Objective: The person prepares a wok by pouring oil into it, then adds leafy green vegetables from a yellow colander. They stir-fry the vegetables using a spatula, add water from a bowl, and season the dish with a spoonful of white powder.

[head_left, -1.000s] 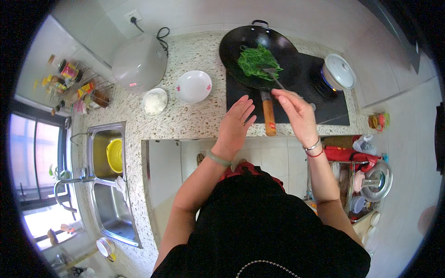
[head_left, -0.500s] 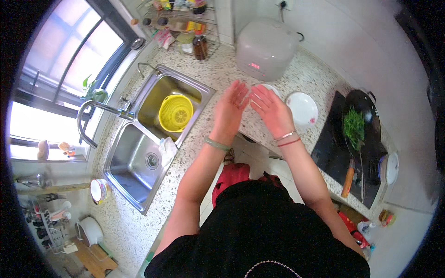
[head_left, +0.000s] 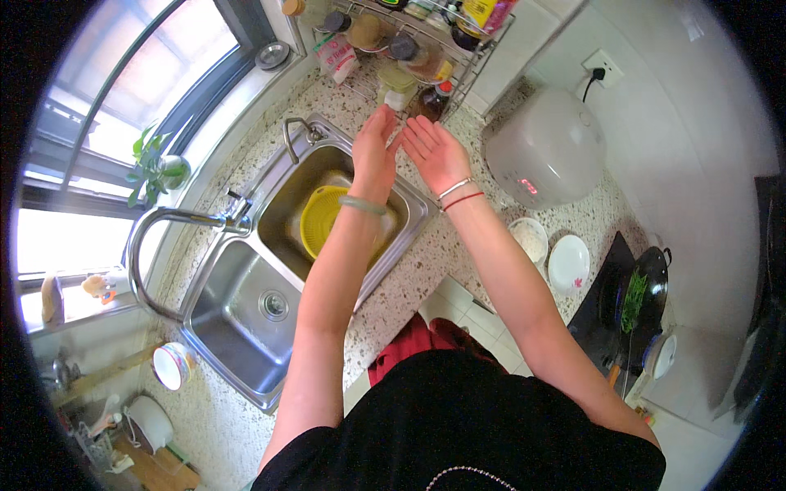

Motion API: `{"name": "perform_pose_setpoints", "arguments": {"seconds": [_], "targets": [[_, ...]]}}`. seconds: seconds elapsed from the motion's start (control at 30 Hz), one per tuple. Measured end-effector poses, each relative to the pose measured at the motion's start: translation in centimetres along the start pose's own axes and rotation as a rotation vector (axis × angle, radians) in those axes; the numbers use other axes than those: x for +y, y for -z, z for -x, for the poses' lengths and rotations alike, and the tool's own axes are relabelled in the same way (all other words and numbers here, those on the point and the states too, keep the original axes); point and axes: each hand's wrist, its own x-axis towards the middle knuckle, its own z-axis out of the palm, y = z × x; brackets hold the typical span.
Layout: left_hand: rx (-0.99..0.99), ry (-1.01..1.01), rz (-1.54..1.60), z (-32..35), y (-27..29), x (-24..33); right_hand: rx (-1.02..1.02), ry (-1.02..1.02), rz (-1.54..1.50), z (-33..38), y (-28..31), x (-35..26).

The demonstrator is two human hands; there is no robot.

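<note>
My left hand [head_left: 375,164] is raised over the far part of the sink, palm turned inward and fingers stretched, with a pale green bangle on the wrist. Close beside it, my right hand [head_left: 438,155] is above the counter past the sink's edge, palm up and fingers extended. Both hands are open and hold nothing. Beyond the fingertips stand a dark brown bottle [head_left: 431,103] with a red cap and a jar [head_left: 395,85] with a pale lid. Below my left forearm a yellow colander [head_left: 319,219] sits in the far sink basin, partly covered from view.
A tall curved faucet [head_left: 176,217] rises beside the double sink [head_left: 246,282]. A wire rack [head_left: 483,57] of jars stands at the back. Rightward are a grey rounded appliance [head_left: 547,151], a bowl [head_left: 532,237], a white plate [head_left: 569,264] and a wok [head_left: 655,278] with greens.
My view has turned left. Both hands have moved left and farther out, from the counter before the grey appliance toward the sink and rack. They stay open.
</note>
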Motion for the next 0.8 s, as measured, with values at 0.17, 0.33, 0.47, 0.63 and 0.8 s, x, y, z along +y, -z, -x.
{"name": "perform_pose_setpoints", "arguments": {"seconds": [0.17,0.33,0.47,0.63,0.8], "targets": [[0.089,-0.054,-0.182,-7.2,1.0,0.4,0.096,-0.002,0.015,-5.9,-0.8,1.9],[0.026,-0.029,-0.494,-12.1,1.9,0.1,0.195,0.02,0.029,-9.8,-0.5,3.1],[0.059,-0.05,-0.635,-14.1,2.1,-0.6,0.251,0.043,0.062,-11.1,-0.6,3.5],[-0.003,0.048,-0.801,-15.5,2.4,-1.0,0.259,0.059,0.085,-11.7,-0.5,4.1],[-0.01,0.072,-0.606,-15.3,3.1,-1.1,0.179,0.081,0.088,-11.0,-1.0,4.1]]}}
